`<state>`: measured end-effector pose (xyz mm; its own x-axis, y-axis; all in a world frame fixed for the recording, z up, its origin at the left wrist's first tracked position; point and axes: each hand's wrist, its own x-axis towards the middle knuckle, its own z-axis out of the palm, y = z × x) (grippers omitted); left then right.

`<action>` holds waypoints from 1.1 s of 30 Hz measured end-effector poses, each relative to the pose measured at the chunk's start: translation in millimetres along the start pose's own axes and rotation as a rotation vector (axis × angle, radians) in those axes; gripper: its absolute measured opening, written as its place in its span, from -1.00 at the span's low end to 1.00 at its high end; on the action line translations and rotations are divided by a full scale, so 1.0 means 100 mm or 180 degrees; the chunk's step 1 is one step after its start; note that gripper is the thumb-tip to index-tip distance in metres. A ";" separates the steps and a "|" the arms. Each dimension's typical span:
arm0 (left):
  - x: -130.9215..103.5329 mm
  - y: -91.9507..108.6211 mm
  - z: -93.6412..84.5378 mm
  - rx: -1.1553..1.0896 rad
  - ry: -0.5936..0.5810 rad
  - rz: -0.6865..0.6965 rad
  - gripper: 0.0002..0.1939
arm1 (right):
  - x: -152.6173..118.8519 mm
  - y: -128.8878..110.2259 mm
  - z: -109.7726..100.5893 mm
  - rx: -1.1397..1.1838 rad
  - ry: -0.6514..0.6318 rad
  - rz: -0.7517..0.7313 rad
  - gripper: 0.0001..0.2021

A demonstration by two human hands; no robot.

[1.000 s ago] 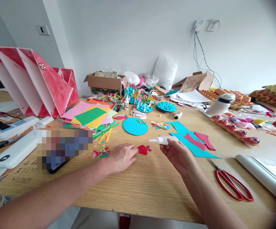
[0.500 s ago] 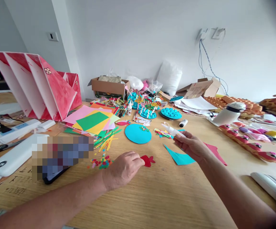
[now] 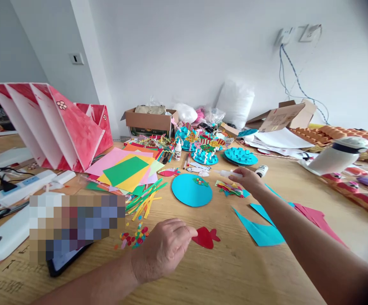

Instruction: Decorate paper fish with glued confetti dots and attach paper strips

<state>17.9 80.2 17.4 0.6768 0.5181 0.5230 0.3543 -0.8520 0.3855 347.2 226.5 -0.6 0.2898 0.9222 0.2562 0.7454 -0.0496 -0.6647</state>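
My left hand (image 3: 166, 250) pinches the left end of a red paper fish (image 3: 205, 237) low over the wooden table. Further back and to the right, my right hand (image 3: 246, 178) is closed on a small white tube (image 3: 227, 173) whose tip points left. Between the hands and farther off lies a blue paper circle (image 3: 190, 192) with a small green fish (image 3: 200, 181) on its upper right part. Small coloured dots (image 3: 137, 237) are scattered just left of my left hand.
Stacked coloured paper (image 3: 125, 169) and paper strips (image 3: 149, 199) lie at the left, near a phone. Blue offcuts (image 3: 260, 231) lie under the right forearm's side. A black-capped bottle (image 3: 262, 170) and a white flask (image 3: 339, 156) are at the right.
My right hand has moved forward with the white tube, away from the blue offcuts. My left hand still holds the red fish. The camera view has shifted.
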 end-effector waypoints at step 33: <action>0.27 -1.07 -0.62 0.1767 -0.1390 -0.2470 -0.88 | -1.59 -0.85 -0.08 -0.0872 -0.0017 -0.2074 -0.78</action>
<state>-41.4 189.6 37.0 0.2722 0.9589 -0.0807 0.9622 -0.2700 0.0372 243.0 81.0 20.8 -0.2694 0.7987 0.5380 0.8906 0.4192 -0.1764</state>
